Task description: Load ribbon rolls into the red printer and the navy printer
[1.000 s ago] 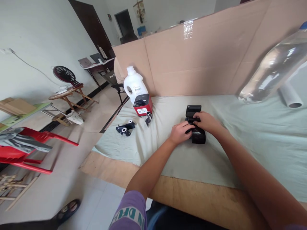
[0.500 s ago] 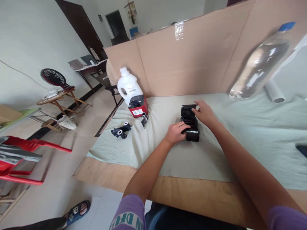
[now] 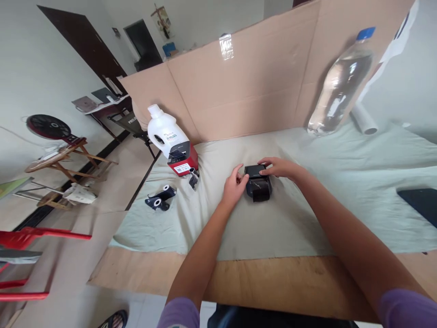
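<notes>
A small black lidded device (image 3: 254, 171), which looks like a portable printer, sits on the cloth in front of me. Its lid lies down, and a glossy dark piece (image 3: 261, 190) shows at the near side. My right hand (image 3: 278, 167) grips the lid end, fingers at the far edge and thumb on top. At the left side rests my left hand (image 3: 235, 186), thumb and forefinger spread, the thumb at the device's corner. Farther left lie dark rolls with white cores (image 3: 160, 198) and a smaller roll (image 3: 193, 178) in clear wrap.
Behind stands a cardboard screen (image 3: 246, 91). A red and black box (image 3: 183, 158) and a white jug (image 3: 166, 130) are at the back left. A large clear bottle (image 3: 341, 86) and a white tube (image 3: 364, 118) are at the right. A dark flat phone-like object (image 3: 419, 204) lies far right.
The device's raised upper part has come down flat. My left hand has shifted from its near end to its left side, fingers spreading. The camera view has turned right.
</notes>
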`<move>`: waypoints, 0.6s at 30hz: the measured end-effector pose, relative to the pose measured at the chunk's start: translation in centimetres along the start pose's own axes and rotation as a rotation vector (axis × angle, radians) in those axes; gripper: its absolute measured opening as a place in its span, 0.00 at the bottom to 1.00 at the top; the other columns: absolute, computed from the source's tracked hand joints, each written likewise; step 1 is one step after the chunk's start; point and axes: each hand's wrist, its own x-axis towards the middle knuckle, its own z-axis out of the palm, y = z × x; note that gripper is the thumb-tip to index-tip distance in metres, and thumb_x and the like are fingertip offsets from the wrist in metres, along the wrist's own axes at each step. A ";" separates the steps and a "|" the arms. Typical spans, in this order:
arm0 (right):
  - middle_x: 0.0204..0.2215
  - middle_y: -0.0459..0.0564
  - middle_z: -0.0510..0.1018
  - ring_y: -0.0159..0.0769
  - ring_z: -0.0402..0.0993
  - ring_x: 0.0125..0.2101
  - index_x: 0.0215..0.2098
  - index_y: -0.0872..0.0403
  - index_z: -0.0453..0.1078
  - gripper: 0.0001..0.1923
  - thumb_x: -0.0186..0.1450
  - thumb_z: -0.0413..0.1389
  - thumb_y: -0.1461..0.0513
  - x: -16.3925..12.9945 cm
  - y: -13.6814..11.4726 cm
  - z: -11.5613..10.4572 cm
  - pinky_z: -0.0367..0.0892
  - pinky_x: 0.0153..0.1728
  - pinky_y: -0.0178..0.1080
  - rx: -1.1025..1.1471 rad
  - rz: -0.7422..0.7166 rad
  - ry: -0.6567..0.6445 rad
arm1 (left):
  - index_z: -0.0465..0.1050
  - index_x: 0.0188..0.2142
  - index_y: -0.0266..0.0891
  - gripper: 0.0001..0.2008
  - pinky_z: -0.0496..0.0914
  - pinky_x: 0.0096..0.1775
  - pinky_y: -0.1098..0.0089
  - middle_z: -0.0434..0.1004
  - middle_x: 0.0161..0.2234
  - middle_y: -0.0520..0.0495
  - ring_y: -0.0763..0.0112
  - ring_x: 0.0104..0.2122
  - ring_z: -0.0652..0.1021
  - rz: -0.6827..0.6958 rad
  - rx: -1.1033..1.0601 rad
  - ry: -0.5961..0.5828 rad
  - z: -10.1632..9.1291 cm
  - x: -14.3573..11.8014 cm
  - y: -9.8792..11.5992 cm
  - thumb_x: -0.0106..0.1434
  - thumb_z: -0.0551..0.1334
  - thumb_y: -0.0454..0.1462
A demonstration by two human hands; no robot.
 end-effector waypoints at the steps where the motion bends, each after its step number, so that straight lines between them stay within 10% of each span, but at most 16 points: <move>1: 0.51 0.56 0.76 0.40 0.75 0.36 0.56 0.48 0.72 0.28 0.59 0.64 0.54 0.1 0.0 0.0 0.71 0.33 0.39 0.034 0.035 -0.027 | 0.67 0.63 0.39 0.25 0.68 0.34 0.73 0.65 0.25 0.55 0.73 0.26 0.69 -0.076 -0.070 -0.038 0.1 0.5 -0.1 0.68 0.58 0.42; 7: 0.55 0.58 0.76 0.43 0.78 0.38 0.60 0.48 0.68 0.33 0.58 0.66 0.52 -0.5 0.7 1.0 0.74 0.35 0.41 0.177 0.098 0.012 | 0.67 0.64 0.41 0.27 0.67 0.32 0.73 0.63 0.22 0.57 0.74 0.24 0.67 -0.272 -0.198 -0.179 0.0 1.7 -0.4 0.67 0.62 0.44; 14: 0.58 0.53 0.76 0.48 0.68 0.60 0.63 0.48 0.68 0.24 0.72 0.46 0.51 -4.6 2.3 6.7 0.62 0.60 0.49 0.333 -0.086 0.430 | 0.63 0.67 0.41 0.29 0.67 0.24 0.72 0.71 0.23 0.53 0.74 0.20 0.68 -0.387 -0.154 -0.207 1.1 0.3 1.6 0.70 0.58 0.48; 18: 0.61 0.52 0.73 0.48 0.65 0.63 0.66 0.48 0.63 0.28 0.73 0.41 0.48 -4.9 4.1 3.5 0.58 0.63 0.49 0.394 0.026 0.541 | 0.58 0.70 0.40 0.33 0.67 0.22 0.73 0.65 0.19 0.56 0.73 0.19 0.69 -0.388 -0.226 -0.261 4.6 3.2 4.9 0.69 0.59 0.50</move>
